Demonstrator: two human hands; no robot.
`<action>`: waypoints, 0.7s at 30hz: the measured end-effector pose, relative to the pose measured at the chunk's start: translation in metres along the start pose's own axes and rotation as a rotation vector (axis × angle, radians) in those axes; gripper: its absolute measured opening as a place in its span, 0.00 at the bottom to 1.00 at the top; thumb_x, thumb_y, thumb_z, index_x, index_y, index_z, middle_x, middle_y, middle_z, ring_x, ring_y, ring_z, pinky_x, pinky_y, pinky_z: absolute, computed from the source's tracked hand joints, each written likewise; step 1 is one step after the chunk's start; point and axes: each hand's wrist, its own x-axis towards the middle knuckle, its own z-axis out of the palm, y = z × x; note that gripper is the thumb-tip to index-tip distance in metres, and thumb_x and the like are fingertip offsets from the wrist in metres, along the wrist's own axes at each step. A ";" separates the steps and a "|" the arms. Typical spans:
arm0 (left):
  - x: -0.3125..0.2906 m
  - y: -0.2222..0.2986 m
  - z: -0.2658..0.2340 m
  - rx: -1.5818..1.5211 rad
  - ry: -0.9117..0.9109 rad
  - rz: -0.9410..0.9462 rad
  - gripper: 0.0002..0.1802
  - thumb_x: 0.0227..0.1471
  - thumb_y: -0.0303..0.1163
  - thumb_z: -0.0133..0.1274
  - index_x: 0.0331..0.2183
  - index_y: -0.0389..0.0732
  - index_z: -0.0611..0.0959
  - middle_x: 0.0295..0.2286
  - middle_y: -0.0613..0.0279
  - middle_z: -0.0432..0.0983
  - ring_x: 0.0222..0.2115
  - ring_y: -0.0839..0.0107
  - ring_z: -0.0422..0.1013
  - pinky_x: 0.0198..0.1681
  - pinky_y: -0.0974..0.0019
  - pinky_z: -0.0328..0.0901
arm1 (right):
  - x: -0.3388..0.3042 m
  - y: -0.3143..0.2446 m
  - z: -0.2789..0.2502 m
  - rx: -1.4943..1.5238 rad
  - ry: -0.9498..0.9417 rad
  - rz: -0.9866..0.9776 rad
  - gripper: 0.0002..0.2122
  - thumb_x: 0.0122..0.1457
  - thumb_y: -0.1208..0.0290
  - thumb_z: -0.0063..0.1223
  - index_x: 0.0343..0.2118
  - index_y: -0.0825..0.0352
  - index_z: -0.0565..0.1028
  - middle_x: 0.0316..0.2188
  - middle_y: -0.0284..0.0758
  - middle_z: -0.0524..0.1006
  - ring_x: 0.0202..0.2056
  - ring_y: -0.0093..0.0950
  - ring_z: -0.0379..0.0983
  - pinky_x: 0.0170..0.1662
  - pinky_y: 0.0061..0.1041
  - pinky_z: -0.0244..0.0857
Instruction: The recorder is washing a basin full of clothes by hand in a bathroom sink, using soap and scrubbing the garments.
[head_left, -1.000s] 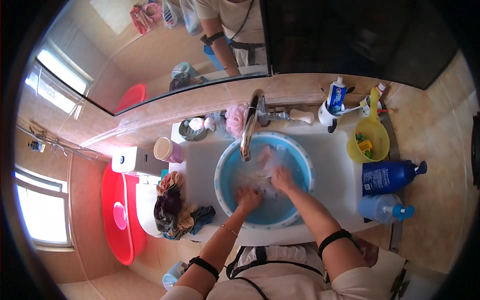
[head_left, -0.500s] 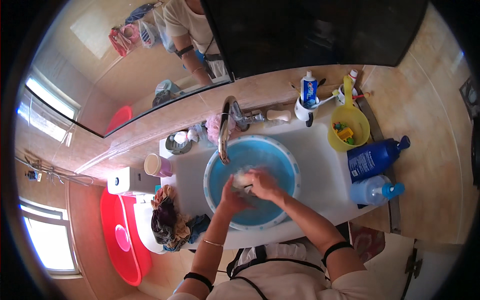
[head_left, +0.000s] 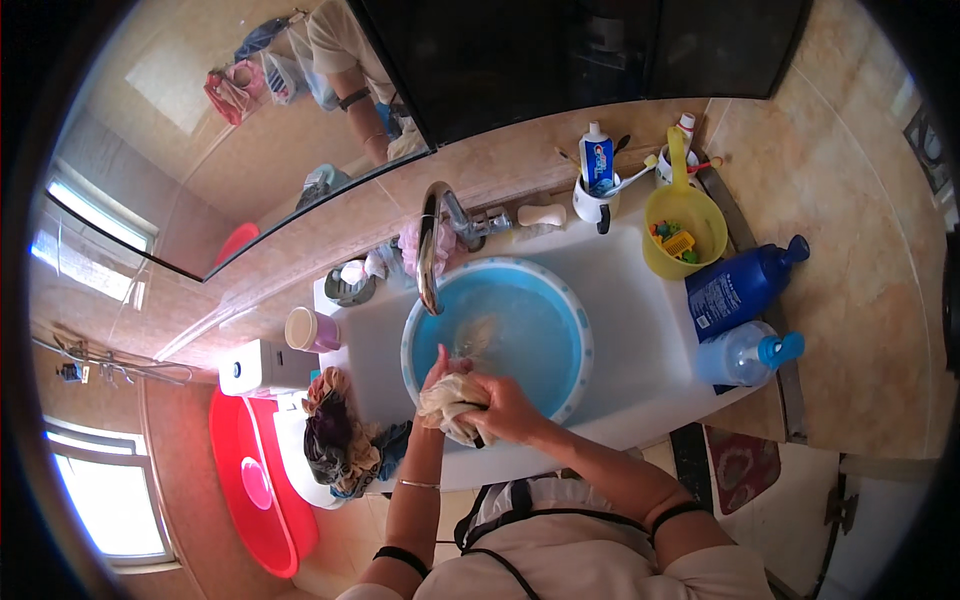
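My right hand (head_left: 510, 410) is closed on a bunched, wet cream cloth (head_left: 455, 405) over the near-left rim of a blue basin (head_left: 584, 365). The cloth lies against my left hand (head_left: 446, 368), covering its palm and wrist. The left thumb and fingers stretch out beyond the cloth's far side. Cloudy water fills the basin, with a pale beige patch in it below the tap that I cannot make out. The curved chrome tap (head_left: 428, 250) arches over the far-left rim.
Crumpled clothes (head_left: 340, 440) are heaped at the counter's left end, near a pale cup (head_left: 312, 330). Rightward stand a white mug (head_left: 594, 208) with toothpaste, a yellow dipper (head_left: 700, 240) holding small toys, a blue bottle (head_left: 738, 292) and a clear pump bottle (head_left: 732, 358). A red tub (head_left: 230, 480) stands left.
Both hands have come up out of the basin's middle toward me and slightly left. The cloth, earlier low in the basin, is now lifted to the near rim.
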 end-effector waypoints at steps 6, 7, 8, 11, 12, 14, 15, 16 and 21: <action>-0.017 -0.020 0.002 0.251 0.139 0.086 0.24 0.58 0.48 0.40 0.48 0.41 0.69 0.43 0.62 0.71 0.42 0.71 0.69 0.45 0.65 0.66 | 0.055 0.066 -0.037 0.075 0.217 0.101 0.16 0.42 0.72 0.62 0.37 0.69 0.75 0.34 0.37 0.77 0.37 0.26 0.73 0.43 0.25 0.65; -0.015 -0.018 0.013 0.358 0.198 0.073 0.22 0.58 0.44 0.39 0.50 0.42 0.67 0.45 0.62 0.69 0.44 0.71 0.68 0.48 0.64 0.64 | 0.068 0.093 -0.049 -0.028 0.146 0.189 0.21 0.41 0.71 0.63 0.41 0.69 0.72 0.37 0.38 0.76 0.38 0.29 0.73 0.44 0.25 0.65; -0.016 -0.013 0.018 0.360 0.200 0.079 0.22 0.58 0.44 0.39 0.50 0.42 0.67 0.45 0.62 0.69 0.44 0.71 0.68 0.48 0.64 0.64 | 0.078 0.115 -0.058 -0.129 0.072 0.277 0.26 0.40 0.69 0.64 0.45 0.69 0.70 0.40 0.40 0.74 0.38 0.32 0.73 0.44 0.26 0.65; -0.019 -0.011 0.033 0.297 0.214 -0.100 0.30 0.50 0.45 0.53 0.50 0.41 0.67 0.47 0.58 0.68 0.46 0.66 0.67 0.50 0.63 0.61 | 0.081 0.154 -0.071 -0.892 -0.088 0.095 0.40 0.37 0.68 0.66 0.57 0.60 0.58 0.49 0.43 0.67 0.42 0.41 0.71 0.46 0.31 0.66; -0.021 -0.016 0.023 0.295 0.219 -0.093 0.30 0.50 0.45 0.53 0.50 0.41 0.67 0.47 0.58 0.68 0.46 0.66 0.67 0.50 0.63 0.61 | 0.078 0.157 -0.066 -0.889 -0.095 0.090 0.40 0.37 0.68 0.66 0.57 0.60 0.58 0.49 0.43 0.67 0.42 0.41 0.71 0.46 0.31 0.66; -0.031 -0.029 -0.037 1.453 0.341 0.320 0.35 0.50 0.52 0.46 0.53 0.40 0.63 0.51 0.54 0.63 0.53 0.60 0.58 0.58 0.53 0.50 | 0.071 0.141 -0.046 -1.045 -0.322 0.060 0.37 0.48 0.75 0.51 0.61 0.46 0.48 0.60 0.49 0.48 0.48 0.49 0.65 0.50 0.37 0.62; -0.029 -0.026 -0.119 0.717 0.309 0.276 0.33 0.50 0.49 0.45 0.54 0.42 0.62 0.51 0.52 0.63 0.54 0.60 0.57 0.58 0.55 0.49 | 0.074 0.133 -0.019 -1.142 -0.477 0.088 0.36 0.50 0.74 0.47 0.60 0.39 0.49 0.56 0.48 0.57 0.48 0.47 0.66 0.49 0.38 0.63; -0.019 -0.030 -0.124 0.716 0.298 0.265 0.33 0.50 0.49 0.45 0.54 0.42 0.62 0.51 0.52 0.63 0.54 0.60 0.57 0.58 0.55 0.49 | 0.075 0.145 -0.019 -1.147 -0.468 0.101 0.36 0.50 0.74 0.47 0.60 0.39 0.49 0.56 0.48 0.57 0.48 0.47 0.66 0.49 0.38 0.63; 0.019 -0.044 -0.029 0.033 0.413 -0.103 0.37 0.49 0.54 0.44 0.55 0.44 0.60 0.55 0.50 0.55 0.56 0.51 0.50 0.57 0.39 0.40 | 0.113 0.223 -0.034 -0.993 -0.183 0.363 0.26 0.40 0.72 0.56 0.48 0.54 0.69 0.46 0.44 0.69 0.46 0.46 0.67 0.44 0.39 0.66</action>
